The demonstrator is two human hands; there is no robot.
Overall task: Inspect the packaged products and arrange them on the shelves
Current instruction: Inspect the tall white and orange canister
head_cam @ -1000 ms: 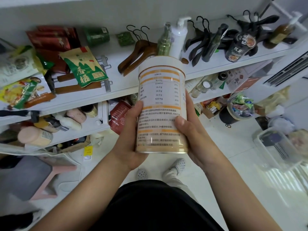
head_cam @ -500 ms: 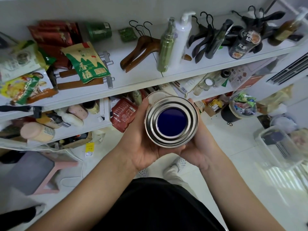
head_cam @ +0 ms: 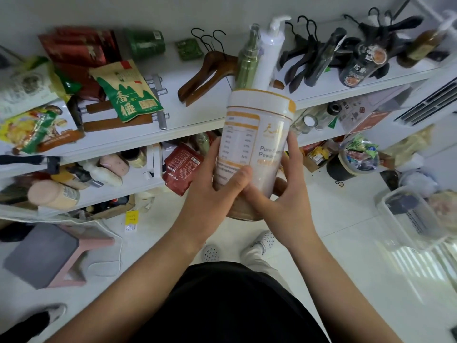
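A tall white and orange powder can (head_cam: 254,134) with a white lid stands upright in front of my chest, its nutrition table and front label facing me. My left hand (head_cam: 217,191) grips its lower left side, thumb across the label. My right hand (head_cam: 284,194) holds the lower right side, fingers spread up the wall. The can's base is hidden behind my hands. Behind it runs the white upper shelf (head_cam: 197,112), with a lower shelf (head_cam: 138,179) beneath.
The upper shelf carries snack bags (head_cam: 126,92), brown hangers (head_cam: 207,73), a green spray bottle (head_cam: 247,63), a white pump bottle (head_cam: 269,55), black hangers (head_cam: 309,55) and dark bottles. A pink stool (head_cam: 49,256) stands at left, a clear bin (head_cam: 415,216) at right.
The can was tipped so its metal bottom faced me half a second ago; now it stands upright again, turned so the front label shows. Both hands have shifted lower on it.
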